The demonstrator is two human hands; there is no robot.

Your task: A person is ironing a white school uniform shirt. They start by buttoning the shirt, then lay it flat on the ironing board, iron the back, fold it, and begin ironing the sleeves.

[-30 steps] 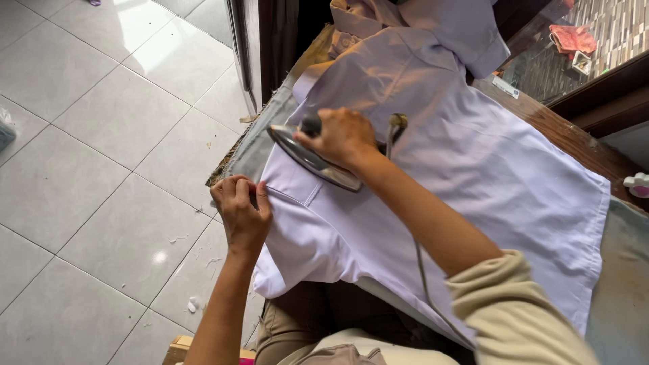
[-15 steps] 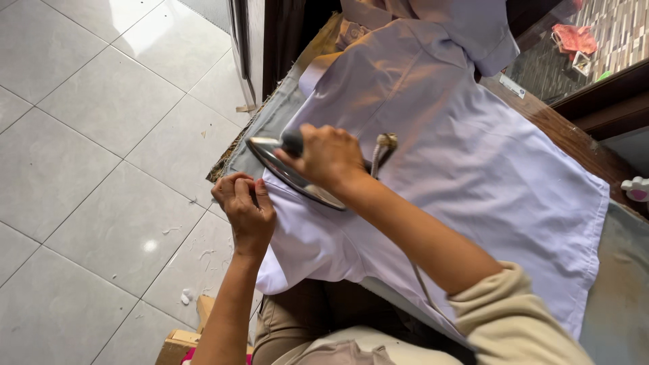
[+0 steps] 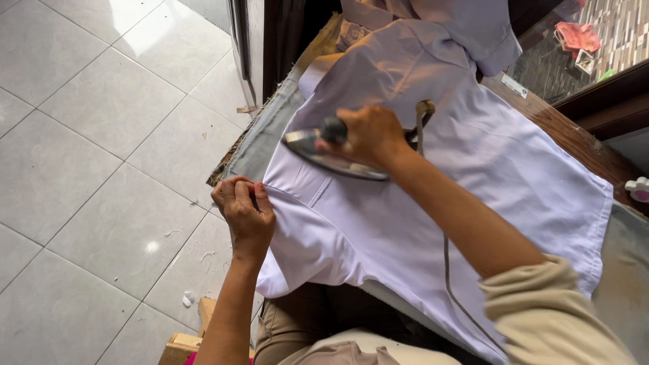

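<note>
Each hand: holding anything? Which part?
Right hand grips the iron by its dark top handle. Left hand pinches the white shirt at its near-left edge.

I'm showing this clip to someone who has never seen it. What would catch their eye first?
First the pale lilac shirt spread over the padded table, filling the middle of the view. On it, the right hand grips a metal iron near the shirt's left edge, while the left hand pinches the fabric edge just below. Glossy white floor tiles fill the left side.
</note>
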